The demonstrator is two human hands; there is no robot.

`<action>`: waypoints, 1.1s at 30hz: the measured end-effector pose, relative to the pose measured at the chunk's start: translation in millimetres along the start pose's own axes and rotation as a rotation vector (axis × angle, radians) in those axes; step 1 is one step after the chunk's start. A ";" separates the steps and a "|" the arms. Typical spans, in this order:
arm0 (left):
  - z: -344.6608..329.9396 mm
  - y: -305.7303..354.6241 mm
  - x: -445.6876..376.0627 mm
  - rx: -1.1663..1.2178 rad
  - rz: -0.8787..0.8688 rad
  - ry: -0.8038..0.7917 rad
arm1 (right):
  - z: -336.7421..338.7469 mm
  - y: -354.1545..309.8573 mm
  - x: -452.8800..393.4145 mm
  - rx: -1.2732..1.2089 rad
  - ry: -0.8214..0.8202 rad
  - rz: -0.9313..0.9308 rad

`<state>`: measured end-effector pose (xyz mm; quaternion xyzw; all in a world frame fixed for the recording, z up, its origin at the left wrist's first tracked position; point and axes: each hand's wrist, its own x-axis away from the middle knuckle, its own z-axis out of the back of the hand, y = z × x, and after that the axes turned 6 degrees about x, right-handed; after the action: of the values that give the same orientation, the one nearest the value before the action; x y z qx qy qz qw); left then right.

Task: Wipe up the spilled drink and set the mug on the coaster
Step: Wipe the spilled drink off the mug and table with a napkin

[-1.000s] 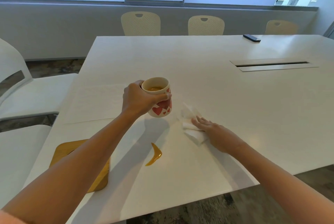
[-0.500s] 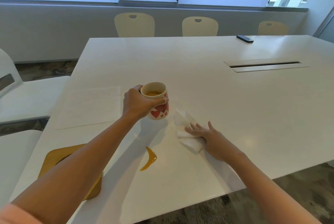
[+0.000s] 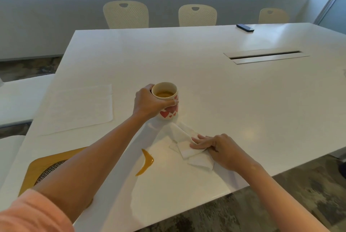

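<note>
Mug [image 3: 167, 103] in left hand [image 3: 149, 103]; right hand [image 3: 219, 149] presses napkin [image 3: 187, 143].

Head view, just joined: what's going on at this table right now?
A person is partway through a spill cleanup. The left hand grips the heart-patterned mug, which holds some drink and sits away from the coaster at the near left edge. The right hand presses a white napkin flat on the table, just right of the curved amber spill, which is not yet wiped.
</note>
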<state>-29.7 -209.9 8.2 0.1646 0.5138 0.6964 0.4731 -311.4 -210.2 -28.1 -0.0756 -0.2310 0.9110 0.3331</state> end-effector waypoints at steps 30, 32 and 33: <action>12.3 1.6 8.6 -0.032 0.149 -0.167 | 0.3 -26.1 17.1 0.118 0.093 0.018; 20.0 0.4 15.6 -0.008 0.193 -0.145 | -3.0 -31.1 18.2 0.154 0.105 0.003; 23.4 0.0 19.2 0.003 0.219 -0.138 | -3.6 -33.6 17.2 0.175 0.123 -0.009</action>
<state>-22.5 -180.9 13.0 0.2679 0.4602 0.7301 0.4284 -304.4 -175.2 -15.2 -0.1007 -0.1299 0.9200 0.3558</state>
